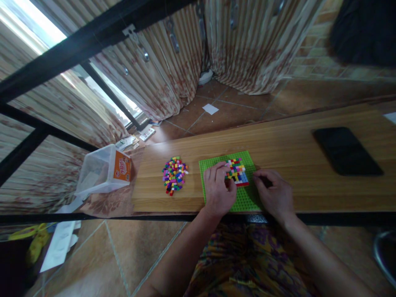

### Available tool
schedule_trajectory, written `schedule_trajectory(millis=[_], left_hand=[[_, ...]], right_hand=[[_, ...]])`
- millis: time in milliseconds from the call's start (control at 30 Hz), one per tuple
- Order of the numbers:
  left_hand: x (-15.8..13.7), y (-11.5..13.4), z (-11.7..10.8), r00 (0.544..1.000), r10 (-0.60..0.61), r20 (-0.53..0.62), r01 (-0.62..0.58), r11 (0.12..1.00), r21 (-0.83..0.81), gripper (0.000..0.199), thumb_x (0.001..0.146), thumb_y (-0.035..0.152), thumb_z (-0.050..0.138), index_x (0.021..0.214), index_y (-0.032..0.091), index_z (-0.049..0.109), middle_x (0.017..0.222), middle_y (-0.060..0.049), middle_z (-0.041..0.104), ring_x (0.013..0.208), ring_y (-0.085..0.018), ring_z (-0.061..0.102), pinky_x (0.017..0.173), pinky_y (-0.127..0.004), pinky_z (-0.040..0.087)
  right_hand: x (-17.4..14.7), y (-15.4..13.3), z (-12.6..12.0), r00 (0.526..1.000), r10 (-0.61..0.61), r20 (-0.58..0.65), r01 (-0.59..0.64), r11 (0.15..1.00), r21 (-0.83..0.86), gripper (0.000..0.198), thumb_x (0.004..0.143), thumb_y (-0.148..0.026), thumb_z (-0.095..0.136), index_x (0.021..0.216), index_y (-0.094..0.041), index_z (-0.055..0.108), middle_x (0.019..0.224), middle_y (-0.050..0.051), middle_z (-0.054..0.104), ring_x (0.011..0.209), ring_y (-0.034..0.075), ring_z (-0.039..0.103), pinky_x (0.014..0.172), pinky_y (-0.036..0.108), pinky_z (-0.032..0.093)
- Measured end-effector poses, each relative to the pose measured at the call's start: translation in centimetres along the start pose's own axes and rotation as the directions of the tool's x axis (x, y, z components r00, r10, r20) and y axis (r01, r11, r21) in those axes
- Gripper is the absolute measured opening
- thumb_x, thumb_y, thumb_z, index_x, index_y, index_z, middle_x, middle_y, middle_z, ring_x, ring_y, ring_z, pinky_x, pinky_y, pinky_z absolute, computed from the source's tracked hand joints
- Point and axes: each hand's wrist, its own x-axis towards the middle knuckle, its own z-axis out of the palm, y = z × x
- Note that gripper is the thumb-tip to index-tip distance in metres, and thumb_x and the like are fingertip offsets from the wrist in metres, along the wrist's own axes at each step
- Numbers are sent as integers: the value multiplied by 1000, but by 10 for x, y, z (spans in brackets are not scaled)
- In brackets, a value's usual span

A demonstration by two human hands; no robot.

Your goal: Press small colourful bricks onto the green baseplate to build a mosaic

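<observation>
A green studded baseplate (pixel 244 204) lies near the front edge of a wooden table. On it sits a block of small multicoloured building bricks (pixel 237 170), with light blue and red ones at its lower side. My left hand (pixel 218 187) rests over the plate's left half, fingers bent and thumb apart, the tips at the left side of the brick block and hiding part of it. Beside the plate's right edge is my right hand (pixel 275 192), thumb and forefinger closed together; anything between them is too small to see.
Left of the plate, a pile of loose coloured bricks (pixel 175 174) lies on the wooden table (pixel 287 144). A black tablet-like slab (pixel 348 150) is on the right. Past the table's left end stands a clear plastic bin (pixel 99 173) with an orange label. Black metal bars frame the area.
</observation>
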Motion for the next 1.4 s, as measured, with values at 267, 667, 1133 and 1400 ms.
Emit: schedule_trajectory(millis=[267,667,1133,1400], left_hand=[[2,-1,-3,1000,14,28,-13,1000,-28,38,79,6,59,115,20,55,122,-12,65,117,-26,58,101,-46,48],[3,-4,-13,995,23,95,-18,998,-53,46,82,3,56,125,21,54,128,-11,61,118,-24,57,103,-44,49],[2,-6,-13,996,77,41,-78,997,12,18,85,10,62,99,20,62,121,-11,65,115,-24,60,99,-41,50],[-1,-4,-12,992,114,44,-118,989,89,9,89,13,60,92,20,64,118,-9,68,111,-23,61,95,-39,48]], right_hand=[[0,0,0,1000,-12,0,12,1000,-7,16,88,-33,57,84,-23,69,88,5,71,84,22,66,78,37,53],[0,2,0,1000,10,8,-10,1000,-4,17,87,-34,58,84,-22,69,90,6,71,86,22,66,80,38,52],[0,5,1,1000,-4,6,4,1000,-3,17,88,-34,58,84,-22,70,89,5,71,85,22,67,78,37,52],[0,4,1,1000,-12,11,12,1000,-15,17,88,-34,58,84,-22,69,89,5,71,85,22,66,78,36,52]])
